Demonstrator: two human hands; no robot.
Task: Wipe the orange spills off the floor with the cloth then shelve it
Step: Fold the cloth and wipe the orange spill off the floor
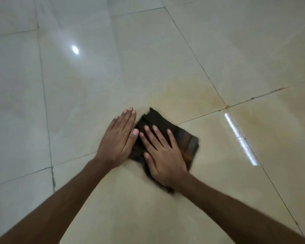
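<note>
Dark cloth (167, 138) lies under flat right-hand fingers (155, 136) (L fingers (127, 120) flat, beside it).

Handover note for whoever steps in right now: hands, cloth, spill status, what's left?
Left hand: flat, palm down, at the cloth's left edge.
Right hand: flat, pressing on the cloth.
Cloth: dark, folded, on the floor, orange stain on it.
Done: wiping under way.
Left: faint orange smear beyond the cloth, near the tile joint; then shelve the cloth. No shelf in view.
</note>
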